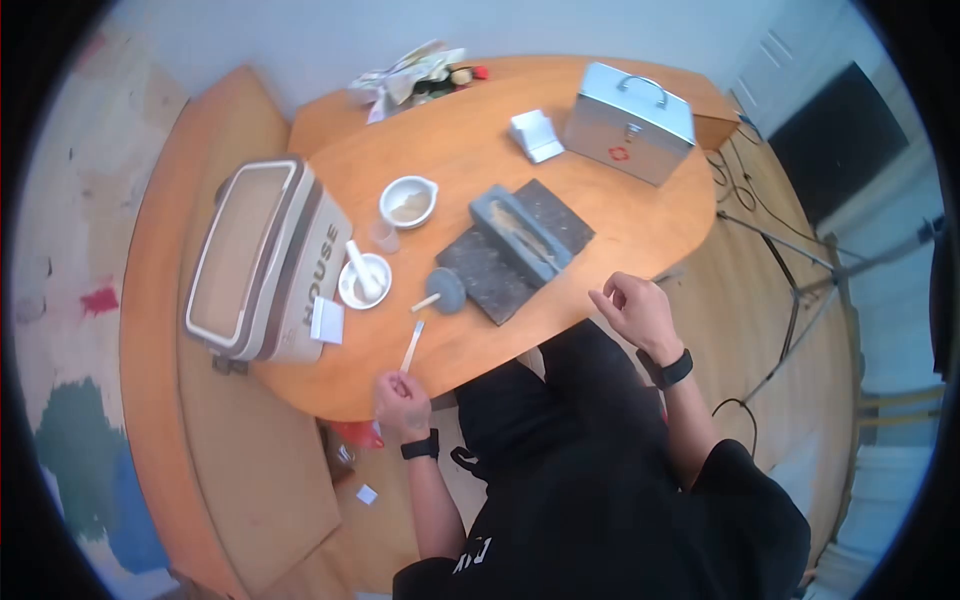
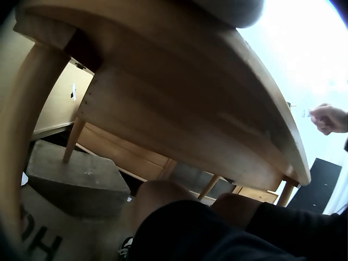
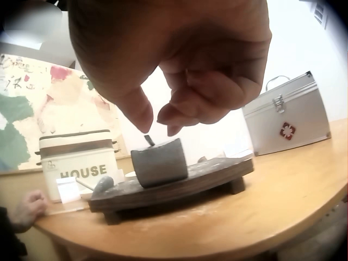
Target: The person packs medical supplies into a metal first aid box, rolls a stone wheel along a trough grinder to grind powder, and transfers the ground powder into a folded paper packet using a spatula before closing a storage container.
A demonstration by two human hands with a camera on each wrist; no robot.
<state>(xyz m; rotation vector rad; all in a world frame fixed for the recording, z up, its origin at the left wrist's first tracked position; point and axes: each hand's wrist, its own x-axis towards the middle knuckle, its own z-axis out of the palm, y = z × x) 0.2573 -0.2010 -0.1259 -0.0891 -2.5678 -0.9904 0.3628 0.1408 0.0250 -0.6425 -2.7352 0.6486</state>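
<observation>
My left hand (image 1: 402, 408) is at the table's near edge, its fingers curled round the handle of a slim brush (image 1: 412, 345) with a pale tip. My right hand (image 1: 642, 318) hovers beside the near end of a long grey grinding trough (image 1: 520, 238). Its fingers curl loosely, with a gap between thumb and forefinger and nothing in them. Brown powder lies in the trough, and a thin dark stick (image 3: 149, 140) juts up at its end, below my thumb. The trough sits on a low dark board (image 1: 500, 290). A grey grinding wheel (image 1: 446, 290) with a wooden handle lies beside the board.
A mortar with pestle (image 1: 365, 278), white bowl (image 1: 408, 202) and clear cup (image 1: 384, 236) stand left of the board. Further left is a HOUSE box (image 1: 300, 270) with a white packet (image 1: 327, 320). A metal first-aid case (image 1: 630, 125) and white carton (image 1: 537, 136) stand at the back.
</observation>
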